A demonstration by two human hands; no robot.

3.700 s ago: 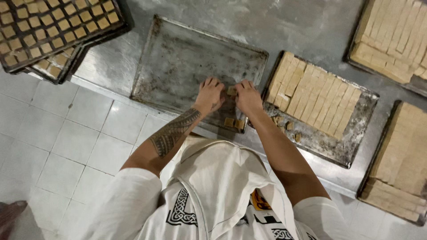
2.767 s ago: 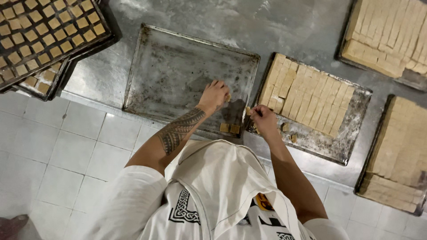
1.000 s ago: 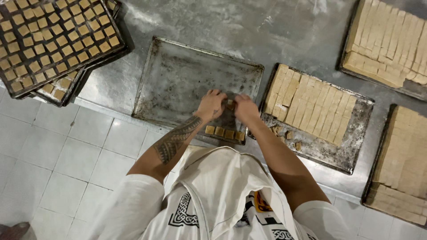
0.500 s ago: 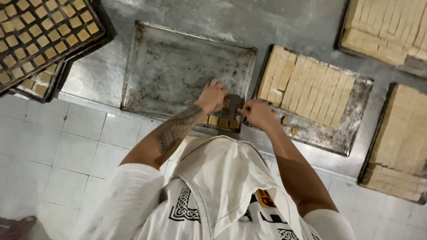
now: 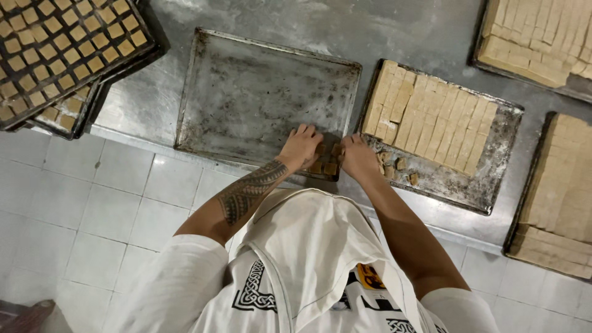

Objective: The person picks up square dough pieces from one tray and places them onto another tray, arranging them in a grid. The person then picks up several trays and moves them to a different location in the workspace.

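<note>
A worn metal baking tray lies on the steel counter in front of me. At its near right corner sit a few small tan dough squares. My left hand rests on the tray with fingers spread, touching those squares. My right hand is at the tray's right rim, fingertips on the same squares. To the right, a second tray holds a slab of cut dough pieces, with a few loose bits near my right hand.
Stacked dark trays filled with several small squares stand at the far left. Two more trays of cut dough, one at the top right and one at the right edge. White tiled floor lies below the counter edge.
Both hands have stayed at the tray's near right corner, shifting slightly. My right hand moved in from the dough tray back to the squares beside my left hand.
</note>
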